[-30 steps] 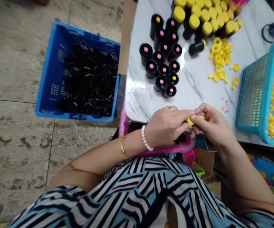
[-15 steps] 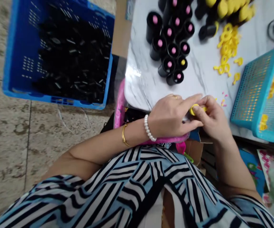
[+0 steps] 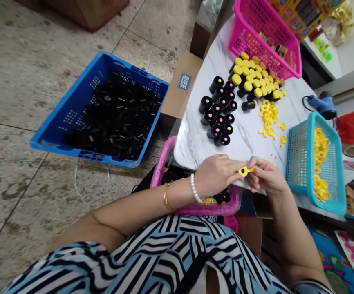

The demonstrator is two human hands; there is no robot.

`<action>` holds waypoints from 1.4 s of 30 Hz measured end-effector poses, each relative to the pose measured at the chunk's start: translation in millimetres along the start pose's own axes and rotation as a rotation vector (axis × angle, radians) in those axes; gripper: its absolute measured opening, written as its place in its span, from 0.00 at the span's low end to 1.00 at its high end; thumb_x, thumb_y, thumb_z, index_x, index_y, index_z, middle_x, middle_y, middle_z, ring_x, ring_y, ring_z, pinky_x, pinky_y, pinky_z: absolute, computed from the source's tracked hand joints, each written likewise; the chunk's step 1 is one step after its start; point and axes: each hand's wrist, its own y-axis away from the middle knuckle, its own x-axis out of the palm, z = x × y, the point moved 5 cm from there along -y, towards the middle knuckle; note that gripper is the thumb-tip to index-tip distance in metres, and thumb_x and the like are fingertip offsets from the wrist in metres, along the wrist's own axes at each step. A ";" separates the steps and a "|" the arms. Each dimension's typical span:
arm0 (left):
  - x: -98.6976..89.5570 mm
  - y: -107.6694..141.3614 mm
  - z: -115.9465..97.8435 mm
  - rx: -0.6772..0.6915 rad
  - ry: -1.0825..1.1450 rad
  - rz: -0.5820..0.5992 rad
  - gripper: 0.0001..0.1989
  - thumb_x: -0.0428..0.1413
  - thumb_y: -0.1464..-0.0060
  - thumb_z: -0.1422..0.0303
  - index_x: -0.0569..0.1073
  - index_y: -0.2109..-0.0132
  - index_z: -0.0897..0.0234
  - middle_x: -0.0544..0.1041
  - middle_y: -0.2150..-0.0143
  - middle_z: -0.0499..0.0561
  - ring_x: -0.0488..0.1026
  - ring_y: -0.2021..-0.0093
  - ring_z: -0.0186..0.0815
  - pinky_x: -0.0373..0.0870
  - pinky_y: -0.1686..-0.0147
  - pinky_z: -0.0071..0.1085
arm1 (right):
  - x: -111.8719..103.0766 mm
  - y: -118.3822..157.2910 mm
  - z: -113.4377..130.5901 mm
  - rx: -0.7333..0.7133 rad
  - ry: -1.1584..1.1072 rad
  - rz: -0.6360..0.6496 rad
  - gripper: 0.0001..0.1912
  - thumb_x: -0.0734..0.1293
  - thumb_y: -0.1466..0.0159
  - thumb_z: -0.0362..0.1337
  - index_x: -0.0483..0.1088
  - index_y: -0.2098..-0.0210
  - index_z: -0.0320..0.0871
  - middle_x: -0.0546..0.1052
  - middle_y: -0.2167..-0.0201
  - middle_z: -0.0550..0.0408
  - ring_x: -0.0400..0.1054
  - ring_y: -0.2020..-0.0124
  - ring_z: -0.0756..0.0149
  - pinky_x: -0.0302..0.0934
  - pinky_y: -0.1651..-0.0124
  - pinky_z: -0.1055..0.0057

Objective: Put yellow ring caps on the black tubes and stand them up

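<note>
We list, on the desk (image 3: 247,141): one bare lane between black cups (image 3: 220,119) and yellow rings (image 3: 268,118); left hand (image 3: 214,175) and right hand (image 3: 268,176) across its near-edge mouth, lying tube (image 3: 249,105) at its far end. Bare near left corner. Obstacles: capped tubes (image 3: 252,79) and pink basket (image 3: 267,51), toward far edge; teal basket (image 3: 299,161), near right corner.

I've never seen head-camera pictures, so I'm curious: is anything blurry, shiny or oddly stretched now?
In the head view, black pieces merge into a dark mass with small glints; the blue crate looks skewed, probably by a wide lens; the marbled tabletop is bright; the held yellow piece is recognisable, its fine detail soft.
</note>
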 end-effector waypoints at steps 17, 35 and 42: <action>1.2 1.2 -1.8 0.048 -0.083 0.029 0.12 0.58 0.32 0.61 0.75 0.49 0.64 0.82 0.56 0.51 0.75 0.58 0.40 0.65 0.57 0.37 | 19.2 -21.8 28.1 0.194 0.306 0.434 0.19 0.73 0.32 0.46 0.60 0.60 0.42 0.81 0.69 0.54 0.75 0.75 0.71 0.59 0.74 0.79; 0.5 1.7 -5.4 -0.017 -0.166 0.041 0.15 0.58 0.33 0.58 0.75 0.52 0.66 0.78 0.58 0.54 0.72 0.56 0.45 0.69 0.55 0.42 | 43.4 18.4 19.8 -0.045 0.608 -0.187 0.17 0.67 0.29 0.50 0.67 0.48 0.47 0.75 0.64 0.56 0.72 0.68 0.66 0.74 0.67 0.68; -0.1 -0.7 -3.4 -0.043 -0.205 0.106 0.13 0.63 0.38 0.60 0.76 0.53 0.66 0.77 0.54 0.55 0.71 0.53 0.45 0.69 0.52 0.41 | 27.9 22.0 6.1 -0.106 0.339 -0.310 0.22 0.66 0.29 0.54 0.69 0.44 0.46 0.72 0.71 0.60 0.68 0.75 0.70 0.70 0.70 0.69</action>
